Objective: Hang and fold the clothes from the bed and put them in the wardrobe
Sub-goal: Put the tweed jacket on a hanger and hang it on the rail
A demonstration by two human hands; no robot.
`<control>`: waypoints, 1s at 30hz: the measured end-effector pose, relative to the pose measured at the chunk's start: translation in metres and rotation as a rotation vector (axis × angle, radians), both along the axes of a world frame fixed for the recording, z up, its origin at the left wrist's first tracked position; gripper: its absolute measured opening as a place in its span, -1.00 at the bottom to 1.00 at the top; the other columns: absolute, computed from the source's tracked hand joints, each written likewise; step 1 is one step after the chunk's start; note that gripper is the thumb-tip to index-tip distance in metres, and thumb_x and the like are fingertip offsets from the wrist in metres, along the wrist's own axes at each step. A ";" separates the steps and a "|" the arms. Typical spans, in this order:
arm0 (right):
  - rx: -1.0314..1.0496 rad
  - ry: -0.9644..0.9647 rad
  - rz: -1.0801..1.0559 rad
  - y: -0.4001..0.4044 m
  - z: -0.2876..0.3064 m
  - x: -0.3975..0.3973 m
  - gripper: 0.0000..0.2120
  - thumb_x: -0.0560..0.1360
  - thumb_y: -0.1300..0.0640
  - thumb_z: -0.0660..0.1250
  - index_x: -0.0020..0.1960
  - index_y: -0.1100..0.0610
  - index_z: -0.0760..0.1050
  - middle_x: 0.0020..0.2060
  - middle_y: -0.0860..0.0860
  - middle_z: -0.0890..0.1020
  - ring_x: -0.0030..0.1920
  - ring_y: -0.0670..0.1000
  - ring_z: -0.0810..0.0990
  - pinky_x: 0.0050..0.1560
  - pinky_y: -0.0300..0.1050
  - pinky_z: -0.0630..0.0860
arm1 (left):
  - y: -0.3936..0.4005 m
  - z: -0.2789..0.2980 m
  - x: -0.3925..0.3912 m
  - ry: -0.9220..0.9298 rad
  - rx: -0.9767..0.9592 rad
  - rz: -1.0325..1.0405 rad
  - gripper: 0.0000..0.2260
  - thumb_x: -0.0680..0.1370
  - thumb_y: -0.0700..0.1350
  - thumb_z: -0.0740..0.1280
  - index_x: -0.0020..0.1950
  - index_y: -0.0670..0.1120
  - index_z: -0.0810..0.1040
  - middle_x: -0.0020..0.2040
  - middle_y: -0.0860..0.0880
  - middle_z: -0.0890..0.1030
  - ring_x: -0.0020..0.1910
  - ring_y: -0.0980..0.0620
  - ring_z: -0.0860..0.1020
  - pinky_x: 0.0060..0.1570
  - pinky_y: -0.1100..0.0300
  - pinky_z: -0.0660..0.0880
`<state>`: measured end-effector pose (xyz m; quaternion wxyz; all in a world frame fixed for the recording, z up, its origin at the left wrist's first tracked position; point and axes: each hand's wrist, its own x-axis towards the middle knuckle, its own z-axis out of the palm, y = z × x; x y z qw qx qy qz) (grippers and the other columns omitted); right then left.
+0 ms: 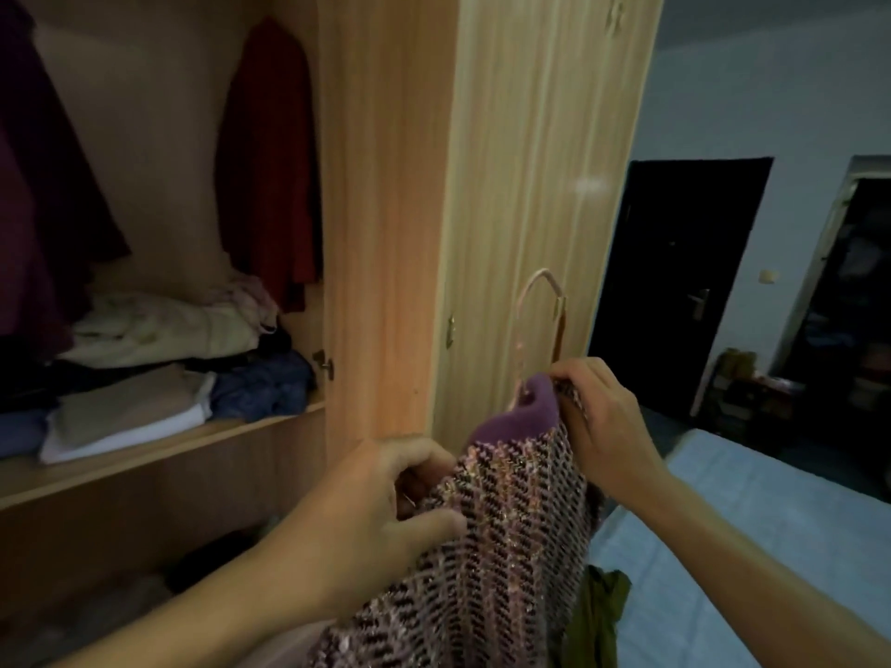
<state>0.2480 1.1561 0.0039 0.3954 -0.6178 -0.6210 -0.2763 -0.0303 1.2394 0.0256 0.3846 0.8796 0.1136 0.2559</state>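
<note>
left hand (385, 503) grips knit sweater's (487, 547) shoulder | right hand (602, 421) pinches its purple collar (516, 417) | pink hanger (535, 320) hook pokes out, open wardrobe (385, 209) behind

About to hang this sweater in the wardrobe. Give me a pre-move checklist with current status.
1. Hanger seated in the patterned sweater: hook stands out of the purple collar; ok.
2. Left hand grips the sweater's shoulder: ok.
3. Right hand pinches the fabric at the collar: ok.
4. Hanger arms fully inside both shoulders: hidden by fabric; cannot tell.
5. Wardrobe open, with a gap between the purple garment and the red garment: ok.
6. Rail free to take the hook: out of frame; cannot tell.
</note>
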 end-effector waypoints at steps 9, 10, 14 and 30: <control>0.173 -0.003 0.216 0.063 0.008 -0.027 -0.79 0.56 0.31 0.33 0.16 0.15 0.45 0.09 -0.03 0.53 0.12 -0.02 0.57 0.23 -0.17 0.47 | 0.059 0.010 -0.025 -0.010 0.127 0.060 -0.62 0.56 0.21 0.27 -0.18 -0.07 0.65 -0.29 -0.02 0.65 -0.29 0.12 0.60 -0.26 0.13 0.54; 0.173 -0.021 0.238 0.069 0.010 -0.030 -0.76 0.54 0.34 0.34 0.17 0.15 0.46 0.11 -0.06 0.52 0.16 -0.07 0.56 0.24 -0.20 0.45 | 0.072 0.014 -0.020 -0.042 0.218 0.147 -0.70 0.58 0.13 0.30 -0.19 -0.03 0.65 -0.29 0.02 0.65 -0.27 0.13 0.61 -0.21 0.08 0.55; 0.150 0.038 0.318 0.093 0.020 -0.046 -0.78 0.55 0.33 0.34 0.15 0.13 0.49 0.12 -0.11 0.54 0.20 -0.18 0.53 0.24 -0.30 0.41 | 0.107 0.042 0.007 -0.224 0.501 0.271 -0.86 0.59 -0.16 0.35 0.10 -0.02 0.65 -0.04 0.14 0.65 -0.04 0.21 0.57 -0.04 0.23 0.49; 0.097 0.272 0.519 0.119 0.051 -0.081 -0.82 0.56 0.25 0.26 0.06 0.33 0.56 0.12 0.09 0.48 0.20 -0.12 0.46 0.33 -0.15 0.39 | 0.161 0.072 0.050 -0.139 0.444 -0.062 -0.86 0.58 -0.19 0.36 0.12 -0.04 0.59 0.03 0.04 0.63 0.07 -0.02 0.58 0.17 -0.10 0.47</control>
